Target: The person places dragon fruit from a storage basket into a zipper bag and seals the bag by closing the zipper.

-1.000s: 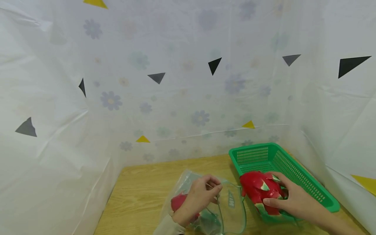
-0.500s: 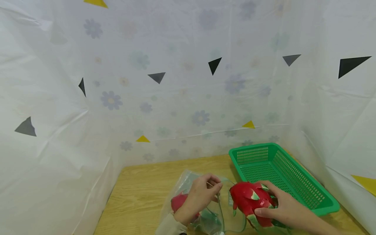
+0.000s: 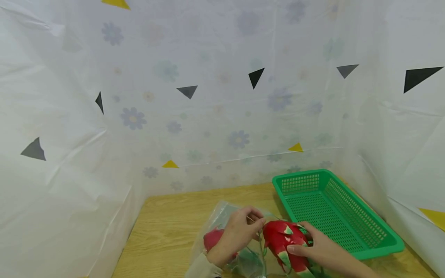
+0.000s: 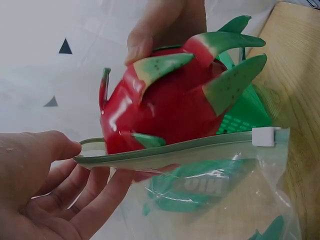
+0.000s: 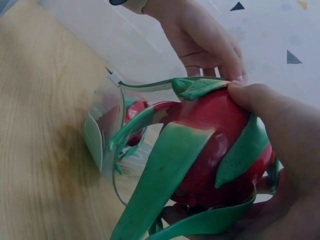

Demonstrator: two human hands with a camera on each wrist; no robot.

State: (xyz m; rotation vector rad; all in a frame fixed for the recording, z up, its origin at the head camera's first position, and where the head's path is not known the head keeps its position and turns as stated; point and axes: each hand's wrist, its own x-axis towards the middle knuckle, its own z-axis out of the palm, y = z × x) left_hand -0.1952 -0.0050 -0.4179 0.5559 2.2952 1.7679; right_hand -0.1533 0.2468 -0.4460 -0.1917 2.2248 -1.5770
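Already one dragon fruit (image 3: 213, 239) inside bag (image 4: 235, 200)

Your right hand (image 5: 287, 150) grips a red dragon fruit (image 5: 210, 150), thumb pressed on its top and the other fingers curled under it. Green scales fan out from the fruit, one long one sweeping down and away from your grip. Just beyond the fruit, the clear zip bag (image 5: 112, 135) stands with its mouth open toward it, and a second red fruit (image 5: 134, 111) shows inside. Your left hand (image 5: 200, 42) pinches the bag's rim just above your thumb. Wooden tabletop (image 5: 40, 130) lies beyond the bag.
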